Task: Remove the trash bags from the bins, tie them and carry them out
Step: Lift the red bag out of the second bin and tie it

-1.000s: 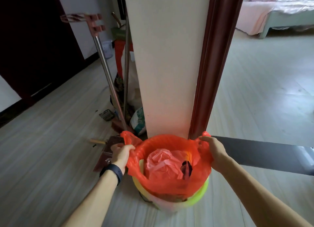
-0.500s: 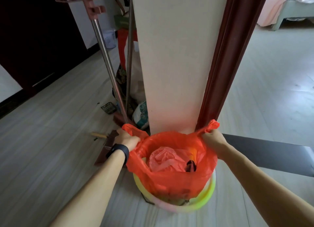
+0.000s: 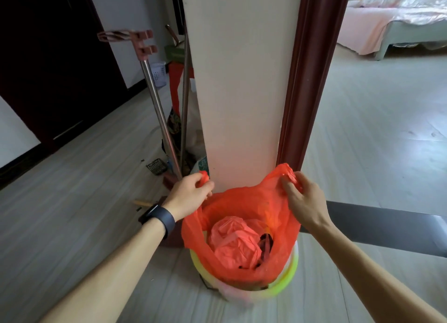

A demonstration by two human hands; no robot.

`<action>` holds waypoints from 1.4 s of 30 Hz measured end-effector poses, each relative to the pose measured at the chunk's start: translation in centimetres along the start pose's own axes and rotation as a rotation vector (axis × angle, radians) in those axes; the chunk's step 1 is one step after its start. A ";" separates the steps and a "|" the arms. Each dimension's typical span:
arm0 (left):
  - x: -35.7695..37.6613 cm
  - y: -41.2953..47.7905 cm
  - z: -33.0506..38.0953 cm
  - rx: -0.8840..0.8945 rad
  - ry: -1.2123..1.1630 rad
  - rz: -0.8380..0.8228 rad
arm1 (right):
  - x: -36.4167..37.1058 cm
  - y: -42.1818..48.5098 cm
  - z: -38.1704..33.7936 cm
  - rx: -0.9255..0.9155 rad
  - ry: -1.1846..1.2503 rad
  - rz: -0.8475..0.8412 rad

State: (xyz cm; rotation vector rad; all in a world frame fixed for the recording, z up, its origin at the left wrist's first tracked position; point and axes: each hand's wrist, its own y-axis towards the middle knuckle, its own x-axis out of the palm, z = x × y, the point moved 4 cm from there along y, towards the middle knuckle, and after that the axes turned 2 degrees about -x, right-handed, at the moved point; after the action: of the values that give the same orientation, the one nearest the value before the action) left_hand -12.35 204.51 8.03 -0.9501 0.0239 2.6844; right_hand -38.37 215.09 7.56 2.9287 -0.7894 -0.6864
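Note:
An orange trash bag (image 3: 219, 257) sits in a small bin with a yellow-green rim (image 3: 285, 282) on the floor, just in front of a white wall end. Crumpled orange plastic and a dark item lie inside the bag. My left hand (image 3: 187, 196), with a dark watch on its wrist, grips the bag's left handle. My right hand (image 3: 302, 200) pinches the right handle, which is bunched up between the fingers. Both handles are pulled up above the bin's rim and the bag's mouth stands wide.
The white wall end (image 3: 242, 80) and a dark red door frame (image 3: 307, 80) rise right behind the bin. Metal mop poles (image 3: 159, 114) and clutter lean left of the wall. A dark threshold strip (image 3: 387, 230) lies to the right. A bed (image 3: 396, 24) stands far right.
Both hands have risen with the bag's handles, stretching the bag higher out of the bin. The right hand has shifted its hold on the bunched handle.

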 end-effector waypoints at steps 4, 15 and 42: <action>-1.9 -1.9 5.3 0.196 0.344 -0.103 | -0.7 -0.3 -4.2 -0.234 -0.260 0.035; -4.9 -2.6 11.1 0.415 0.400 0.030 | 0.9 -0.1 -7.5 -0.189 -0.019 -0.211; -0.3 -0.6 -2.4 -0.128 -0.123 0.134 | 6.0 -0.7 -4.2 -0.040 -0.023 -0.386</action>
State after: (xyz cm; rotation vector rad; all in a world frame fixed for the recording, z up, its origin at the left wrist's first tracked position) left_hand -10.45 204.73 6.39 -0.8455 -0.1153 2.8928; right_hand -31.59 212.44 8.82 3.0683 -0.2033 -0.7447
